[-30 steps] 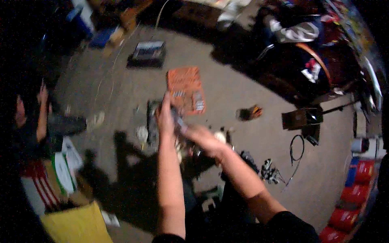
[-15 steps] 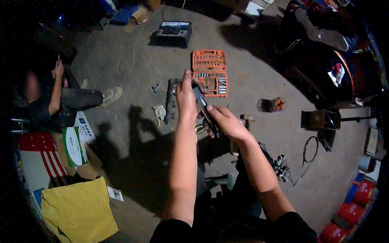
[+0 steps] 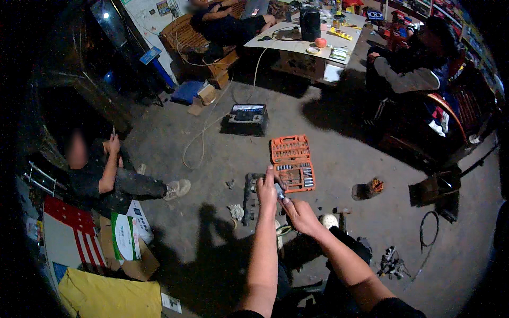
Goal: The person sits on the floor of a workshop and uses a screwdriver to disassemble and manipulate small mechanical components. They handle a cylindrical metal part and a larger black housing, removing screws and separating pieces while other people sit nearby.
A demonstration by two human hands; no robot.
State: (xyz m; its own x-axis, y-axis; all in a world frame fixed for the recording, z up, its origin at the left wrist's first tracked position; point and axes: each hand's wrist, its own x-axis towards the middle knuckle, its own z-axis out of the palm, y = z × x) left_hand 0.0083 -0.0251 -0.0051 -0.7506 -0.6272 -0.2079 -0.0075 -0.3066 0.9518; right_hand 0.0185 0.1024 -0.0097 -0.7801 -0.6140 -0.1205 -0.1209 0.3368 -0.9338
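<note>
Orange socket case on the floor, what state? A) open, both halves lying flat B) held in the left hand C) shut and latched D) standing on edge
A: the orange socket case lies open flat on the concrete floor, sockets showing in both halves, just beyond the left hand and right hand, which hold a small metal tool between them.

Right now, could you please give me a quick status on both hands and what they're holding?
Left hand and right hand together on a small metal tool, held up. Orange socket case open on the floor beyond. Nothing in between.
</note>
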